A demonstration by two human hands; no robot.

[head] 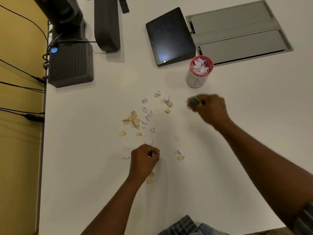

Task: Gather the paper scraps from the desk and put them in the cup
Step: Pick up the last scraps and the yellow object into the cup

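So the person's got both hands working the pile at once, which makes sense with scraps spread this wide. The left hand [144,157] sits low in the middle of the frame, fingers curled tight and pinching something thin and pale at the tips, probably a scrap just lifted off the desk [220,167]. The right hand [209,108] is up right of centre, blurry, fingers bunched around some yellowish and blue-green bits; looks like it's grasping a small clutch, though the blur makes it hard to say exactly what. It's just below the cup [199,72], which stands upright in the upper right beside the dark tablet [169,36], already stuffed with white paper, so I'd guess it's parked close for short trips. Plenty of paper scraps [135,121] are left, tan and white, scattered mid-frame between the hands.
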